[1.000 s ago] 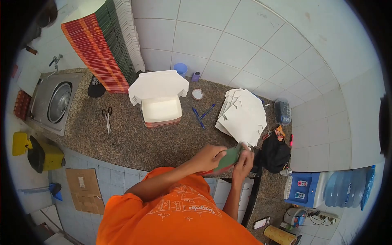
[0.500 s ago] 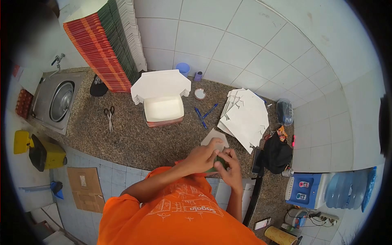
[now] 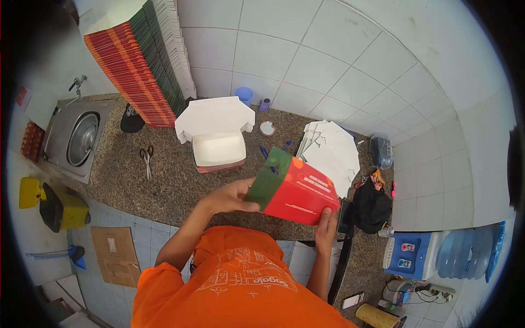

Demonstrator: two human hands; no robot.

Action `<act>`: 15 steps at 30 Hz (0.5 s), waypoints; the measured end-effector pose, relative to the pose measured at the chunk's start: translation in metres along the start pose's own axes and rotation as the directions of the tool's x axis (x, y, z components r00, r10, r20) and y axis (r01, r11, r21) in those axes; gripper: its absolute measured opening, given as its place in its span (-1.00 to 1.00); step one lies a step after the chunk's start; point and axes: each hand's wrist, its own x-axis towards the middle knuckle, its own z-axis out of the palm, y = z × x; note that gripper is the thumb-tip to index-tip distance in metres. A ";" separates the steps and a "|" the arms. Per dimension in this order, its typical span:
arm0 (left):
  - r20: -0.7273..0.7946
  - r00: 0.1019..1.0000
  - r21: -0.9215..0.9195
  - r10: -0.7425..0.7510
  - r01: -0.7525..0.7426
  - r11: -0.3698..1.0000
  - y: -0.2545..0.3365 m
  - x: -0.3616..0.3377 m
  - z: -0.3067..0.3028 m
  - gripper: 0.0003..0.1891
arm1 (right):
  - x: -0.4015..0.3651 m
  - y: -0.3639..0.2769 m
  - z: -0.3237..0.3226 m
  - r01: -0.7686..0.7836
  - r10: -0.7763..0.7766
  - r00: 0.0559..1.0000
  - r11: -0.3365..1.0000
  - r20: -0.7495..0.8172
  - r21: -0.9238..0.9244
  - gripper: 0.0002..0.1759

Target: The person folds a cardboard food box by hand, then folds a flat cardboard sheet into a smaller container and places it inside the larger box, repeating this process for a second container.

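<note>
Between both hands, above the front of the granite counter, a red and green cardboard box (image 3: 301,188) is tilted with its printed outer face toward me. My left hand (image 3: 234,197) grips its green end. My right hand (image 3: 326,227) holds the lower right corner of the red part, thumb on the face. Behind it lie flat white cardboard blanks (image 3: 331,153). Left of them stands a small stack of folded open boxes (image 3: 220,148), white inside. Blue pens (image 3: 264,151) are partly hidden by the held box.
Scissors (image 3: 146,162) lie on the counter (image 3: 120,180), left of the open boxes. A tall stack of red and green boxes (image 3: 134,71) leans at the back left, near a sink (image 3: 82,136). A black bag (image 3: 372,205) and a water dispenser (image 3: 407,252) are at the right.
The box in my hands has been raised and turned, so its red and green outside now shows. My hands have moved apart to its two ends.
</note>
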 end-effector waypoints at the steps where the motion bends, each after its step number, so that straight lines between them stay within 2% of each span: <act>1: -0.003 1.000 -0.001 0.000 0.000 1.000 -0.001 -0.001 -0.002 -0.34 | 0.003 -0.004 0.003 0.082 -0.086 0.996 0.989 -0.024 -0.120 -0.52; 3: -0.052 0.971 0.379 -0.233 0.235 0.895 -0.003 -0.002 -0.004 -0.69 | 0.011 -0.014 0.008 0.229 -0.260 0.965 0.905 -0.040 -0.357 -0.51; 5: -0.007 0.972 0.409 -0.235 0.217 0.886 -0.007 -0.006 0.010 -0.73 | 0.019 -0.021 0.014 0.342 -0.429 0.903 0.745 -0.018 -0.573 -0.50; 6: 0.034 0.971 0.436 -0.238 0.200 0.877 -0.008 -0.005 0.018 -0.74 | 0.022 -0.020 0.016 0.345 -0.430 0.903 0.744 -0.015 -0.572 -0.50; 7: 0.197 0.961 0.581 -0.195 0.046 0.813 -0.009 -0.003 0.022 -0.74 | 0.024 -0.016 0.020 0.355 -0.330 0.932 0.913 0.149 -0.201 -0.52; 8: 0.199 0.960 0.583 -0.199 0.047 0.811 -0.012 -0.001 0.027 -0.74 | 0.024 -0.015 0.023 0.236 -0.287 0.899 0.954 0.331 0.187 -0.55; 9: 0.205 0.939 0.499 -0.277 0.143 0.855 -0.016 -0.002 0.035 -0.71 | 0.015 -0.042 0.023 -0.008 -0.116 0.865 0.970 0.487 0.245 -0.65; 10: 0.219 0.911 0.412 -0.350 0.240 0.879 -0.021 -0.004 0.041 -0.68 | 0.015 -0.039 0.024 -0.003 -0.121 0.868 0.969 0.482 0.248 -0.65; 11: 0.188 0.917 0.162 -0.351 0.324 0.932 -0.030 -0.008 0.046 -0.69 | 0.017 -0.033 0.025 0.056 -0.234 0.856 0.929 0.461 0.367 -0.66; 12: 0.187 0.919 0.164 -0.348 0.320 0.933 -0.027 -0.004 0.045 -0.69 | 0.018 -0.035 0.027 0.110 -0.341 0.836 0.871 0.430 0.479 -0.67; 13: 0.120 0.839 0.163 -0.531 0.511 0.844 -0.023 -0.001 0.043 -0.71 | 0.019 -0.038 0.029 0.074 -0.324 0.836 0.867 0.443 0.493 -0.62; 14: 0.054 0.719 0.145 -0.693 0.681 0.718 -0.021 0.000 0.042 -0.72 | 0.023 -0.044 0.028 0.071 -0.322 0.835 0.867 0.446 0.494 -0.62; 15: 0.060 0.762 0.188 -0.645 0.626 0.757 -0.051 -0.002 0.036 -0.70 | 0.030 -0.053 0.024 0.113 -0.262 0.740 0.956 0.620 0.269 -0.60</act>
